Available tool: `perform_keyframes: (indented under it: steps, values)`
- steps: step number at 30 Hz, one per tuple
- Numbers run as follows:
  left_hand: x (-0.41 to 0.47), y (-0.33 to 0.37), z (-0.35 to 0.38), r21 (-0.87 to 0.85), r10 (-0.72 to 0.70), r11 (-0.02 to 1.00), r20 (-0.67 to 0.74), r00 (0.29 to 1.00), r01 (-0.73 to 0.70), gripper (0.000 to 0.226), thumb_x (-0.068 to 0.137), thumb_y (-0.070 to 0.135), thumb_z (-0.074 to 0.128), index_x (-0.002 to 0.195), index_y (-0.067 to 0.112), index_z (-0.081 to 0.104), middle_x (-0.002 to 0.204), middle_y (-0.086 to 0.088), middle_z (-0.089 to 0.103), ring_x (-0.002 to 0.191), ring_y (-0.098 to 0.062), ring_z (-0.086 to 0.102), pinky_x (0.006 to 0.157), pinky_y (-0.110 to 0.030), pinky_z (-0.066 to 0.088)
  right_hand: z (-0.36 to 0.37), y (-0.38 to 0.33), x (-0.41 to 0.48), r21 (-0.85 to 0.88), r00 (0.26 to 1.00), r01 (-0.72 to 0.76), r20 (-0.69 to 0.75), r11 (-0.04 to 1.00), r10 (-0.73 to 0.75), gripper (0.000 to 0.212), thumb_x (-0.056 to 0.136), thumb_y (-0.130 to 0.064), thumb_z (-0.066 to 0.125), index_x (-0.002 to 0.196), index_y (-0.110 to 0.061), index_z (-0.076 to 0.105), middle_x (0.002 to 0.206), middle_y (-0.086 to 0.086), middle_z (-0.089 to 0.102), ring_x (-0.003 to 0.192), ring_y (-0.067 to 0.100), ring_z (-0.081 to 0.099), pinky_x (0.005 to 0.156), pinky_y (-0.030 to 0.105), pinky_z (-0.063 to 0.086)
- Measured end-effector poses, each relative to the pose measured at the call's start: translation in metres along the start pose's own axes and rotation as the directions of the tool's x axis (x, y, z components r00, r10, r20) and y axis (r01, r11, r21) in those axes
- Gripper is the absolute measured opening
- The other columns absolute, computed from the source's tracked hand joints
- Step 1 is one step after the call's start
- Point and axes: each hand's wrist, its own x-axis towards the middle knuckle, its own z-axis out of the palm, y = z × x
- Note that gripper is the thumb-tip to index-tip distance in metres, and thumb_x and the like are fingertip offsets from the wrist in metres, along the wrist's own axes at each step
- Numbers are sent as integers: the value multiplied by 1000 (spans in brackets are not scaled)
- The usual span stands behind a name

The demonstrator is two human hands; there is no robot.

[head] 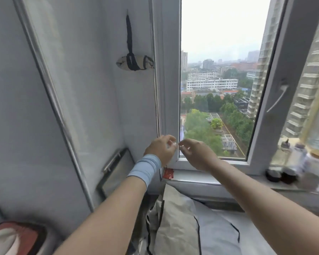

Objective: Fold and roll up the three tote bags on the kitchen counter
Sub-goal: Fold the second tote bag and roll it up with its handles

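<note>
The left forearm (103, 218) and right forearm (265, 208) reached up from the bottom edge; beneath them, well below both hands, two tote bags lay loose and crumpled, a beige bag (175, 227) touching a grey bag (215, 236), neither yet folded; a rolled bag (134, 61), bound by its dark strap, hung on the wall high above the left hand (159, 149); that hand, above a blue wristband (145, 169), and the right hand (195, 153) were raised together just in front of the window frame (170, 89), fingers curled and fingertips almost meeting; whether they pinched something small could not be told through the blur; the step in hand was probably to take up the beige bag, which would go best smoothed flat, edges squared and straps tucked in before rolling tight; a red packet (168, 173) sat on the sill (191, 178) just below the left hand; dark jars (282, 174) stood well right of the right hand; the grey bag crowding the beige one could spoil a clean fold.
</note>
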Motion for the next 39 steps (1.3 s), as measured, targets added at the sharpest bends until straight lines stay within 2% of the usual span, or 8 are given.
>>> perform_keyframes:
  steps: [7, 14, 19, 23, 26, 32, 36, 39]
  values:
    - [-69, -23, 124, 48, -163, 987, 336, 928, 156, 27, 90, 31, 51, 115, 29, 61, 110, 9, 66, 99, -16, 62, 93, -34, 49, 81, 102, -100, -75, 889, -272, 361, 959, 280, 28, 96, -35, 52, 116, -23, 66, 118, 1, 69, 111, 23, 62, 93, 33, 48]
    - [-98, -60, 234, 300, -327, 934, 507, 798, 192, 47, 91, 30, 53, 138, 29, 45, 144, -4, 43, 130, -27, 42, 108, -40, 37, 164, 185, -153, -204, 717, -316, 587, 926, 375, 40, 94, -35, 51, 132, -24, 57, 137, -1, 59, 128, 20, 50, 104, 34, 42]
    - [-79, -88, 274, 503, -488, 820, 362, 794, 275, 63, 91, 28, 52, 148, 27, 25, 158, -7, 13, 142, -29, 19, 114, -41, 26, 207, 222, -161, -205, 658, -322, 654, 924, 375, 58, 96, -37, 49, 150, -27, 33, 156, 4, 32, 142, 25, 30, 110, 44, 35]
    - [-61, -95, 300, 566, -463, 786, 277, 842, 246, 60, 89, 26, 53, 145, 27, 31, 156, -5, 20, 141, -26, 22, 115, -39, 20, 232, 253, -169, -262, 583, -287, 716, 921, 385, 68, 97, -54, 39, 155, -40, 6, 165, 4, -3, 152, 24, -2, 115, 60, 18]
    - [-55, -83, 323, 551, -351, 824, 315, 882, 131, 53, 88, 27, 53, 139, 31, 40, 151, -1, 29, 138, -23, 25, 114, -37, 17, 234, 289, -182, -303, 486, -292, 770, 907, 413, 70, 94, -63, 37, 152, -50, 1, 164, -3, -19, 151, 20, -15, 112, 69, 10]
    - [-58, -55, 363, 517, -262, 854, 517, 815, -54, 56, 88, 29, 55, 141, 30, 39, 152, 0, 28, 140, -22, 22, 116, -37, 14, 183, 363, -211, -433, 529, -193, 710, 881, 465, 73, 87, -56, 45, 152, -43, 13, 165, -4, -15, 152, 18, -9, 109, 73, 6]
    - [-71, -40, 391, 502, -281, 858, 629, 725, -104, 59, 88, 29, 53, 144, 27, 34, 155, -5, 22, 143, -25, 17, 118, -43, 9, 150, 391, -216, -677, 552, -213, 512, 705, 658, 52, 90, -50, 34, 138, -31, 39, 154, 8, 27, 142, 27, 23, 107, 67, 17]
    - [-85, -31, 407, 455, -299, 883, 733, 611, -114, 64, 90, 32, 53, 148, 29, 28, 160, -5, 10, 146, -25, 9, 118, -47, 10, 157, 385, -221, -582, 639, -221, 520, 783, 567, 53, 95, -47, 38, 143, -25, 33, 154, 12, 25, 143, 28, 20, 107, 58, 24]
